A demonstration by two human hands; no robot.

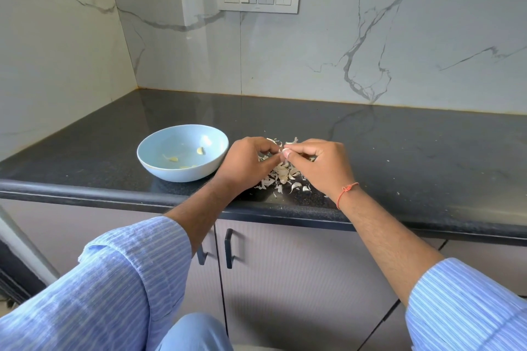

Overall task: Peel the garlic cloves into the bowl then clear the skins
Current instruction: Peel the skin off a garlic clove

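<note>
Both hands, left hand (247, 157) and right hand (319, 163), pinch what looks like one small white garlic clove (285, 150); a few peeled cloves (200, 151) sit in the pale blue ceramic bowl (159, 168), papery skins (281, 176) uncleared.

You are peeling a garlic clove (285, 150) over the dark tabletop (399, 145).

Your left hand (247, 161) and right hand (319, 165) meet fingertip to fingertip, both pinching the clove above a scatter of garlic skins (281, 176). The light blue bowl (182, 152), just left of your left hand, holds a few peeled cloves (200, 151). An orange thread (345, 192) circles your right wrist.
</note>
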